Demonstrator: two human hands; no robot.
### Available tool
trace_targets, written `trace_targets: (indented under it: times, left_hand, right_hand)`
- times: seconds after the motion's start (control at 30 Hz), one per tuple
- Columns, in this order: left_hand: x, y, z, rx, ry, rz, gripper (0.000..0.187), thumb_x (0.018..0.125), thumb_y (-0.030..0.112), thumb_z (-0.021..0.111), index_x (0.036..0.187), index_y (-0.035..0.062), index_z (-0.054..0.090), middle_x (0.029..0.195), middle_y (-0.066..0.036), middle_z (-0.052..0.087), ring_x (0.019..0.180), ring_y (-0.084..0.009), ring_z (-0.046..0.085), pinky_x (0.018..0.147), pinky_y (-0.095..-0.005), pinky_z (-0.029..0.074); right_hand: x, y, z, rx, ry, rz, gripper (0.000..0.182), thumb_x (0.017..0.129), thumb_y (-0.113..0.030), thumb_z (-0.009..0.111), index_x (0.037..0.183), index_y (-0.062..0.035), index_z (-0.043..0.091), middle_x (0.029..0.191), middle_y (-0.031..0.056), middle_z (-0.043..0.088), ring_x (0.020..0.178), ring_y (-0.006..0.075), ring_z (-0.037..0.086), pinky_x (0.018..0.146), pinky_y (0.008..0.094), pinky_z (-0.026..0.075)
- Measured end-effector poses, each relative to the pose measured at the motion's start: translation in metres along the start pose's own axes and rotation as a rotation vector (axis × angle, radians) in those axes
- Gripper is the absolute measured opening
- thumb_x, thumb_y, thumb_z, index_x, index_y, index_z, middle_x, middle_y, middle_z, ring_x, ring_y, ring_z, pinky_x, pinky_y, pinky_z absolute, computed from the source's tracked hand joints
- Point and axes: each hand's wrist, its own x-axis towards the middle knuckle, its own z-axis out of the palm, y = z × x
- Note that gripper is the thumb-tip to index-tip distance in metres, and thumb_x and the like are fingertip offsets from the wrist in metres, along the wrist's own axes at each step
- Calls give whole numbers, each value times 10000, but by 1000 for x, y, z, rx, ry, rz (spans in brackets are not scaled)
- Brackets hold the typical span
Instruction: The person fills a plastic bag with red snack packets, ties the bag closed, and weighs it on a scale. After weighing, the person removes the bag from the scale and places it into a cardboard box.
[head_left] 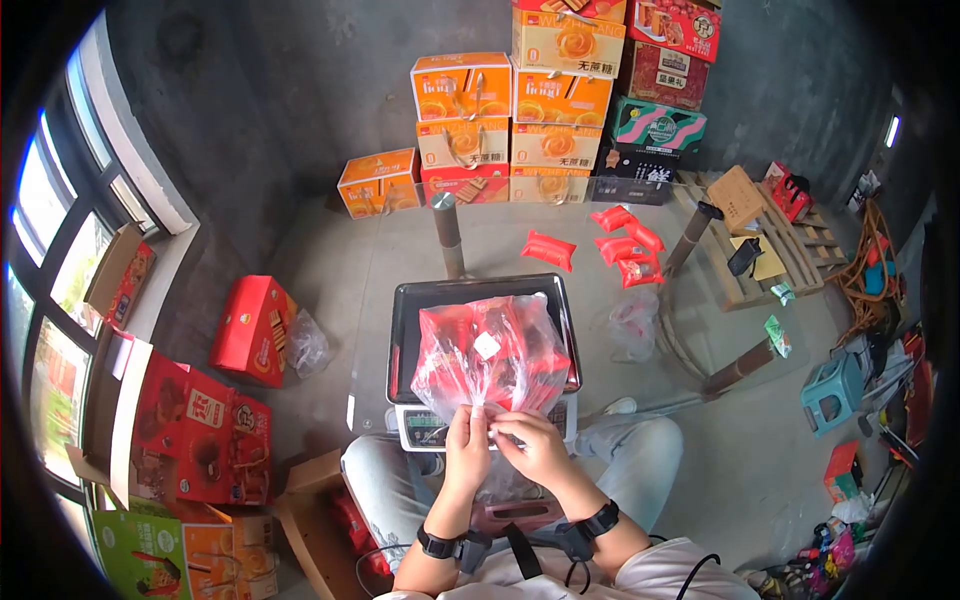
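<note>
A clear plastic bag [540, 345] filled with red packets [450, 335] rests in the black tray [402, 320] of a digital scale [420, 432]. Its gathered neck points toward me. My left hand [467, 447] is closed round that neck, thumb and fingers pinching the plastic. Close beside it, my right hand [533, 445] has its fingers pinched together at the same twisted part of the bag. Exactly what each fingertip grips is partly hidden by the fingers.
Loose red packets [549, 251] and a crumpled plastic bag [634, 325] lie on the glass table [380, 260]. Stacked gift boxes [460, 90] stand against the wall. At left are red boxes [245, 330] and an open carton [310, 520]. A blue stool [832, 392] stands right.
</note>
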Motion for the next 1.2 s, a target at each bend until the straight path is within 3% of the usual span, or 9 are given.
trace_targets:
  times: [0.23,0.33,0.43,0.63,0.7,0.93,1.07,1.13,1.2]
  left_hand:
    - [-10,4,5,278,91,57,174,977,153,534,902,-2,560,742,-131,613,661,-215,580,625,-329,454]
    - [-9,-10,-2,719,74,555,74,854,72,643,891,38,589,755,-120,618,652,-347,551,633,-444,429]
    - [-12,3,2,773,41,701,81,849,90,663,878,50,599,740,-96,619,646,-309,560,624,-414,423]
    - [-17,-2,3,621,99,533,102,839,64,697,847,27,602,721,-102,637,618,-245,597,588,-349,458]
    - [-18,-3,3,556,116,453,102,850,38,690,846,8,592,742,-114,658,632,-209,643,581,-307,494]
    - [-16,9,3,412,94,397,118,817,19,706,848,7,592,772,-129,598,663,-266,579,592,-326,474]
    - [-12,9,2,504,65,532,134,810,12,707,854,-5,582,818,-140,570,700,-273,580,600,-328,480]
    - [-10,10,0,529,65,554,138,808,10,707,857,-8,580,826,-142,562,709,-275,581,604,-328,484]
    - [-11,10,-5,351,-38,411,129,846,41,691,855,-10,574,807,-117,590,696,-216,600,618,-295,493]
  right_hand:
    - [-9,2,6,98,120,32,116,835,4,633,940,3,585,971,147,669,851,250,673,742,329,534]
    - [-20,12,19,308,229,254,113,869,15,599,951,0,523,941,132,658,813,170,662,694,283,529]
    - [-23,18,25,292,364,332,106,870,-6,597,965,-2,551,832,87,659,695,155,658,618,283,514]
    - [-8,5,12,268,249,415,145,859,-24,637,984,-14,564,766,91,641,663,185,652,590,298,505]
    - [-2,0,1,85,98,183,213,830,-2,640,1036,-29,594,776,110,646,692,239,662,617,325,514]
    - [-2,-16,-21,-101,-212,91,305,725,-137,696,1012,-67,619,1040,74,621,1031,266,585,1031,491,332]
    - [-5,-7,-11,-181,-217,33,291,713,-125,701,984,-66,613,1090,76,591,1058,253,566,1039,507,316]
    - [-5,0,-7,-287,-212,-50,230,683,-107,719,879,-68,605,954,53,597,965,243,587,1006,472,366]
    - [1,-1,-10,-288,-217,-89,215,678,-121,724,851,-68,608,903,51,593,921,244,592,977,460,392]
